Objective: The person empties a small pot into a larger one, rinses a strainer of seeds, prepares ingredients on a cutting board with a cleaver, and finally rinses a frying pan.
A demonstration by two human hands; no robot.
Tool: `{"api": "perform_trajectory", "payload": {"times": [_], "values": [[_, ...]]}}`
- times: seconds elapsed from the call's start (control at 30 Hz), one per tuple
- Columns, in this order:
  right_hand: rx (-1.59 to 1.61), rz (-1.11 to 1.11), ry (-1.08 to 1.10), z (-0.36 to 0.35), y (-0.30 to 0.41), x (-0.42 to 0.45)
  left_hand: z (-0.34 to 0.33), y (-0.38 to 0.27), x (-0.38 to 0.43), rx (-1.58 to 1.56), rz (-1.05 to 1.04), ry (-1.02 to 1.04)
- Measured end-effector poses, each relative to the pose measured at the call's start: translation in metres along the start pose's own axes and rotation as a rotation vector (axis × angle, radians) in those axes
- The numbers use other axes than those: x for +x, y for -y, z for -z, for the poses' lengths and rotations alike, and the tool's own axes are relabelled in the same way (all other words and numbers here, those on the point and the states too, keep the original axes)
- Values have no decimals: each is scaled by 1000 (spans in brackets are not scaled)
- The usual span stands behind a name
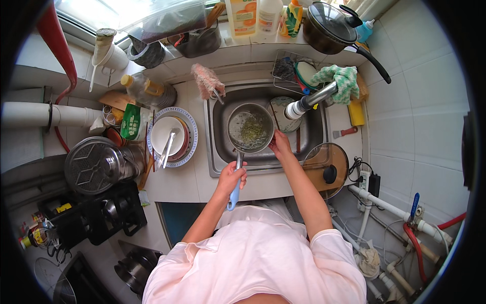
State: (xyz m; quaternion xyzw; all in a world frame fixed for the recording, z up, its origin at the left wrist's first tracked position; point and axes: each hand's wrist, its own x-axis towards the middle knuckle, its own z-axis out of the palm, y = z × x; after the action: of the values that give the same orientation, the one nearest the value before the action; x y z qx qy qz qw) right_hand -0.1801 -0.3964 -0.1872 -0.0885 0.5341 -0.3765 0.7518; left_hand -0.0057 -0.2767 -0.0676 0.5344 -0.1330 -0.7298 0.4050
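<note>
Over the steel sink [224, 166] I hold a small metal saucepan [234, 114] with a light blue grip on its handle. Small green bits, perhaps beans, lie in liquid inside the pan [252, 129]. My left hand [231, 178] is wrapped around the handle. Against the pan's lower right side rest the fingers of my right hand [280, 144], steadying it; the fingertips are partly hidden by the wall. Behind it in the basin sit a patterned plate [292, 123] and chopsticks [298, 140]. The faucet [311, 100] reaches in from the right, draped with a green-and-white cloth [338, 81].
Left of the sink stand stacked bowls [191, 129] with a spoon [171, 142] on top. A glass lid [319, 174] lies at the sink's right corner. A wire rack [279, 78] holds scrubbers behind the basin. A lidded pot [326, 38] and bottles [269, 19] line the sill.
</note>
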Motion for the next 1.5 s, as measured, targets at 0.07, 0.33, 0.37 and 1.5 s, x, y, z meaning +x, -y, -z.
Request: {"api": "perform_trajectory", "payload": {"times": [0.07, 0.33, 0.37, 1.5], "values": [[8, -14, 5, -2, -1, -1, -1, 0, -1, 0, -5, -22], [58, -24, 7, -10, -3, 2, -4, 2, 1, 27, -37, -106], [60, -21, 15, -12, -2, 2, -4, 2, 1, 23, -40, -107], [72, 8, 108, -24, -2, 6, -6, 1, 4, -9, -109, -172]]}}
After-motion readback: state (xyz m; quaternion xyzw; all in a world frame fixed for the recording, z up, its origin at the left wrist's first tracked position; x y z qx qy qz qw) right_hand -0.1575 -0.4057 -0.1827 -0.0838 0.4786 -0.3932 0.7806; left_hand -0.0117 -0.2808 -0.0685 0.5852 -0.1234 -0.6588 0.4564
